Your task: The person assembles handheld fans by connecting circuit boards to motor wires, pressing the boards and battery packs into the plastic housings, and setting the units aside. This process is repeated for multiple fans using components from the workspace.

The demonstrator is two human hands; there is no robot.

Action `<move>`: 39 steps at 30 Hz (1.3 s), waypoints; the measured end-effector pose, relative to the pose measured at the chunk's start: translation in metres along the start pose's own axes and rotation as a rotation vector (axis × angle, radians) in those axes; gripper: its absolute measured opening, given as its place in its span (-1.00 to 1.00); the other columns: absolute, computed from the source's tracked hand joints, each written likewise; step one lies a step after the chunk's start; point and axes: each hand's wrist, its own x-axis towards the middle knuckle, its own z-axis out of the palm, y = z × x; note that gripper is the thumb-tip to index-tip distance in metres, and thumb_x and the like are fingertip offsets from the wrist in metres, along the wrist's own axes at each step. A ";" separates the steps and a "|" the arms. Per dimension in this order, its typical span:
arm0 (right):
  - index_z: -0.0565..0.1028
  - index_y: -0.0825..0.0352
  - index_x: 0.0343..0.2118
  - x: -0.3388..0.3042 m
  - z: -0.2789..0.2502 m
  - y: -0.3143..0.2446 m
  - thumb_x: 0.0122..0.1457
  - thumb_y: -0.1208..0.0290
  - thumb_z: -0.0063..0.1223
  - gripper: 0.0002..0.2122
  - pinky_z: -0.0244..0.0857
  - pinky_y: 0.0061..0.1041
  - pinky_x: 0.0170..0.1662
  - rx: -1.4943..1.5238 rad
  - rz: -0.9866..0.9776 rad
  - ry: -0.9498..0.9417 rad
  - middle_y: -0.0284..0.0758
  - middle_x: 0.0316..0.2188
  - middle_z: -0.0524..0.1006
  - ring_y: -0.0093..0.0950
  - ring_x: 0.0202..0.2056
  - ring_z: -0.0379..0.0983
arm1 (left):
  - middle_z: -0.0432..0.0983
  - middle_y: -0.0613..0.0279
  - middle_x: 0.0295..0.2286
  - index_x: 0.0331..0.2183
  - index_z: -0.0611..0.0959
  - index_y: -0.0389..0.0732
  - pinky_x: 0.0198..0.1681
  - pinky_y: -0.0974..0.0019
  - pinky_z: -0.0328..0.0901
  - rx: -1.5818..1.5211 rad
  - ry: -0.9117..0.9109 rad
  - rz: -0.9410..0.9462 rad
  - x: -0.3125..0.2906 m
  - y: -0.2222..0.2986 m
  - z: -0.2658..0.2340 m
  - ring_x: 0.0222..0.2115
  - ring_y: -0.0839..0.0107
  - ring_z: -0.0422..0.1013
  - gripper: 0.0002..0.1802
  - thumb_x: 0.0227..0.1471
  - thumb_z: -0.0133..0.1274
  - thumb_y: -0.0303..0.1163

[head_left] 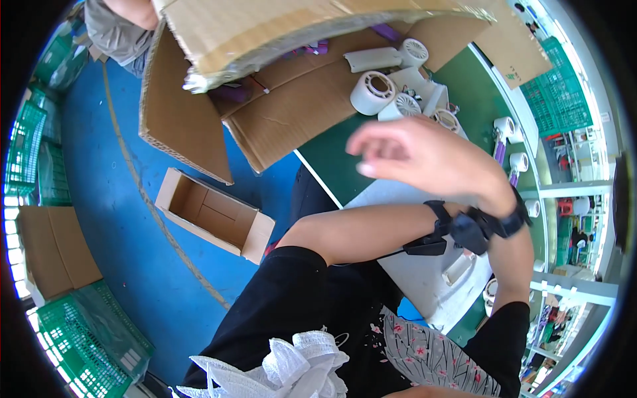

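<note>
My right hand is raised over the table, its fingers loosely curled toward the left. A gap shows between thumb and fingers, with nothing visible in them. My left forearm crosses to the right beneath the right wrist, which hides my left hand. Both wrists wear black straps. Just beyond the right hand stand white plastic housings: an open ring-shaped one, a grilled round one and another grilled one. A curved white shell lies beside them. Under my arms is a pale grey work surface.
A large open cardboard box with purple parts stands at the far side. A smaller open carton sits lower left on the blue floor. Green crates line the left. White-and-purple devices lie right. Another person is at far left.
</note>
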 end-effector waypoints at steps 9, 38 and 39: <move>0.48 0.39 -0.13 0.154 0.042 -0.027 0.05 0.40 0.07 -0.69 0.35 -0.27 -0.01 -0.477 -0.198 0.325 -0.11 -0.15 0.53 -0.12 -0.10 0.46 | 0.60 0.11 -0.45 -0.50 0.67 -0.16 -0.33 0.17 0.36 -0.035 0.048 0.005 0.033 -0.008 0.018 -0.39 0.13 0.51 -0.76 -0.36 0.32 -0.33; 0.32 0.36 -0.14 -0.268 0.134 0.145 -0.05 0.47 0.24 -0.59 0.37 -0.50 -0.44 1.338 -0.174 0.907 -0.35 -0.40 0.49 -0.49 -0.46 0.49 | 0.56 0.02 -0.50 -0.51 0.65 -0.16 -0.33 0.08 0.33 0.056 -0.175 -0.095 -0.001 0.009 0.035 -0.41 0.02 0.49 -0.86 -0.26 0.20 -0.36; 0.34 0.35 -0.18 -0.271 0.142 0.147 -0.04 0.49 0.23 -0.64 0.36 -0.52 -0.41 1.320 0.004 0.990 -0.36 -0.40 0.48 -0.50 -0.47 0.48 | 0.56 0.02 -0.50 -0.51 0.65 -0.15 -0.34 0.07 0.33 0.051 -0.188 -0.171 -0.001 0.017 0.031 -0.41 0.02 0.49 -0.86 -0.26 0.19 -0.36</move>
